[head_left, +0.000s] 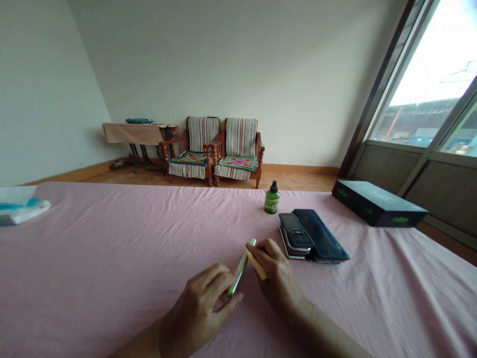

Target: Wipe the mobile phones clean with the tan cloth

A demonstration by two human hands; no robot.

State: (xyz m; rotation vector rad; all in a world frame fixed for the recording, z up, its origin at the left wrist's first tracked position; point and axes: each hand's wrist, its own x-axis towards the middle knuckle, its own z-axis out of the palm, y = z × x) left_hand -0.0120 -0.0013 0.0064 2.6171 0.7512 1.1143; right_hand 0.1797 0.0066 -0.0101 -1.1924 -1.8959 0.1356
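Observation:
My left hand (206, 303) is closed on the lower end of a thin phone (242, 263), seen nearly edge-on with a pale green and white rim. The phone is held tilted above the pink cloth cover, and its faces are mostly hidden. In my right hand (278, 273) is a folded yellow cloth (256, 263), pinched in the fingers and pressed to the phone's upper end. Right of that hand lies a stack of phones, with a black keypad phone (296, 231) on top. Beside it rests a dark, glossy large phone (320, 236) on other flat pieces.
A green spray bottle (272, 199) with a black top stands behind the phones. At the right is a black box (376, 204); at the far left, a tissue pack (24, 206). The pink cover (112, 248) is wrinkled. Two wooden chairs (238, 144) stand beyond.

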